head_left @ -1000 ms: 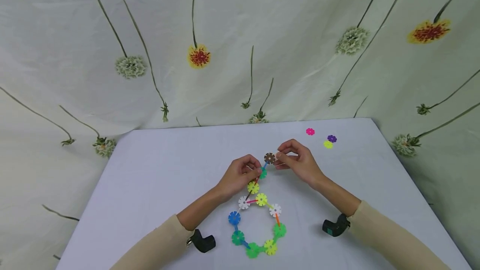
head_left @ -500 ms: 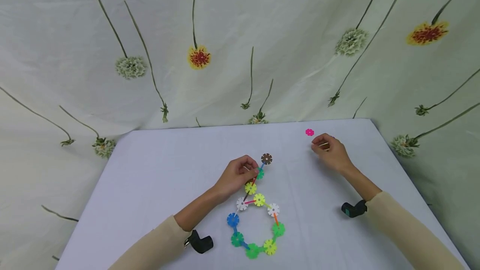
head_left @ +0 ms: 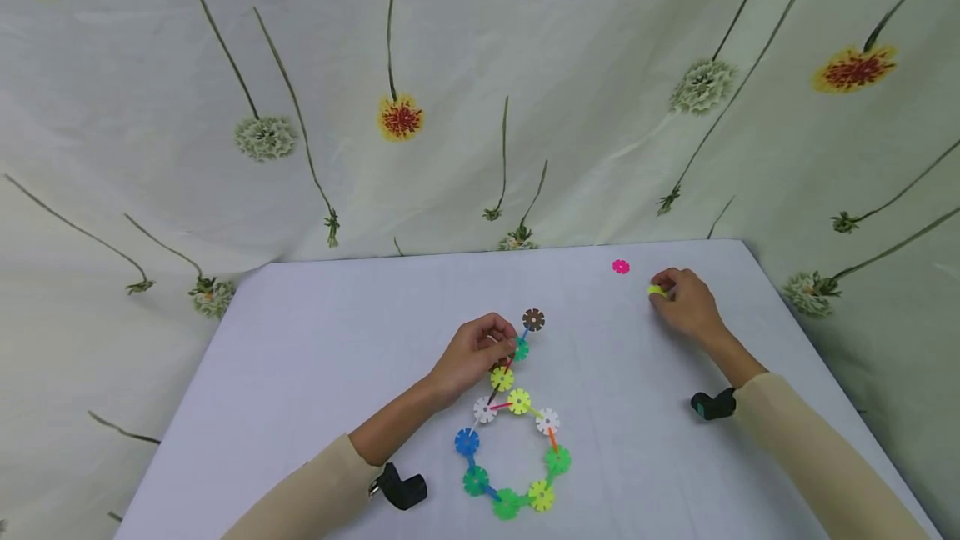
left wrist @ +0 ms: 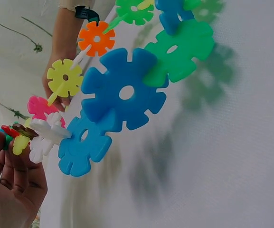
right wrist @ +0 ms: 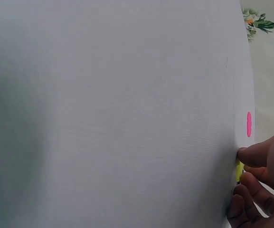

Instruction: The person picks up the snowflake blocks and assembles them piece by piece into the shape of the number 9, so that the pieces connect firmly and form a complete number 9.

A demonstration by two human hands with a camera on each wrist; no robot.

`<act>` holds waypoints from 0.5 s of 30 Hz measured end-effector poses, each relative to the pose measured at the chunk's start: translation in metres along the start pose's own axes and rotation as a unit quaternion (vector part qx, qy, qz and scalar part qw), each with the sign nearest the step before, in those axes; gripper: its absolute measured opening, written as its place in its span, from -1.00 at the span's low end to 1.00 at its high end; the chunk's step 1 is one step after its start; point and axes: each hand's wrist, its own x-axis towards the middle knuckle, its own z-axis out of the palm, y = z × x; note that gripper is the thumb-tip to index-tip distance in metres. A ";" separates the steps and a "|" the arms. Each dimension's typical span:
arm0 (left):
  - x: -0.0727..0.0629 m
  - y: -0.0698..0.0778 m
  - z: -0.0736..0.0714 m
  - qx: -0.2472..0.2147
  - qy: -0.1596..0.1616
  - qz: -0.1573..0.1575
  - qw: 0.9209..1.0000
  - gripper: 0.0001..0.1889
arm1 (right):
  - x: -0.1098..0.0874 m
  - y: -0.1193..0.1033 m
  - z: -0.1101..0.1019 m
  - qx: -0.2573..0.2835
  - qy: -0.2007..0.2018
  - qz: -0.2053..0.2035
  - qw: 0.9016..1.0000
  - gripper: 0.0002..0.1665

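Note:
My left hand (head_left: 474, 357) pinches a chain of slotted snowflake discs near its green disc (head_left: 522, 349). A brown disc (head_left: 533, 320) sticks out at the chain's upper end. Below, the chain joins a ring of linked discs, among them a blue disc (head_left: 467, 442) and a white disc (head_left: 548, 421). In the left wrist view the linked discs, such as a large blue disc (left wrist: 123, 90), stand above the cloth and cast shadows. At the back right, my right hand (head_left: 688, 304) pinches a loose yellow disc (head_left: 656, 290) between thumb and fingers, low over the cloth.
A loose pink disc (head_left: 621, 267) lies near the table's back edge, left of the right hand. White cloth covers the table (head_left: 337, 315). A flower-printed curtain (head_left: 465, 40) hangs behind it. Each wrist wears a black camera (head_left: 405, 490).
My right hand has left the brown disc and moved right to the loose discs, where it pinches the yellow one. The purple disc is now hidden. My left hand keeps its hold, nearly still.

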 end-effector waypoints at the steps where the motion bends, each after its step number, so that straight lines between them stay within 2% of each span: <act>1: 0.000 0.000 0.000 -0.001 0.000 0.000 1.000 -0.83 | 0.000 0.000 -0.001 -0.001 0.000 0.003 1.000 -0.64; 10: 0.001 -0.001 0.001 -0.002 -0.003 0.004 1.000 -0.83 | 0.001 0.002 -0.005 0.003 -0.018 0.026 0.999 -0.58; 15: 0.001 -0.002 0.002 -0.001 -0.004 0.003 1.000 -0.83 | 0.002 0.005 -0.002 0.023 -0.020 0.019 0.999 -0.61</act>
